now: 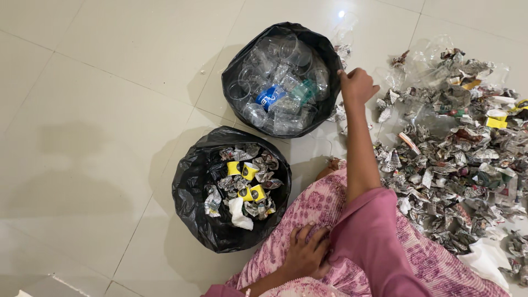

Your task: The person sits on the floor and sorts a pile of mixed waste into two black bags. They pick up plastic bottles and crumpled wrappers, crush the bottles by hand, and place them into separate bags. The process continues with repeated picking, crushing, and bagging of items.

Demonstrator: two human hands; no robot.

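Head view: right hand (356,85), fingers curled shut, nothing visibly pinched, hovered at three o'clock of the black bag of clear plastic cups and bottles (280,80). Judged light, crushable, slick; grip by rims. Left hand (306,253), fingers spread, rested on the pink patterned lap (330,220).

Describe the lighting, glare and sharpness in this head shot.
Head view: soft indoor light; a small bright glare spot on the floor tile above the bag of clear plastic; faint shadows left of both bags; the paper scraps and the right hand look sharp, without motion blur.
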